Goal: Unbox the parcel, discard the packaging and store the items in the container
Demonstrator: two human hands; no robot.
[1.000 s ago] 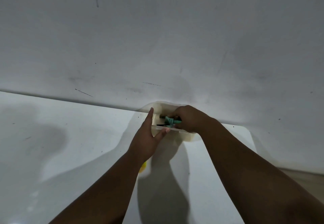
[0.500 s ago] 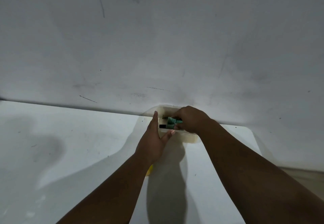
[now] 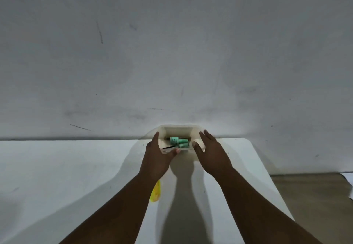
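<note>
A small cream container [image 3: 178, 130] stands at the far edge of the white table [image 3: 66, 167], against the wall. Inside it lie mint-green tubes [image 3: 178, 141] and a thin black stick [image 3: 169, 147]. My left hand [image 3: 159, 157] grips the container's left front corner, thumb on the front rim, fingers up its left side. My right hand [image 3: 212, 152] rests against the container's right side with fingers spread and nothing in it.
A yellow object [image 3: 155, 193] lies on the table, partly hidden under my left forearm. A grey scuffed wall [image 3: 172, 52] rises right behind the container. The table's right edge drops to a brown floor [image 3: 309, 201].
My right hand has let go of the green tubes and come out of the container to its right side. The tubes now lie inside. My left hand stays on the left side.
</note>
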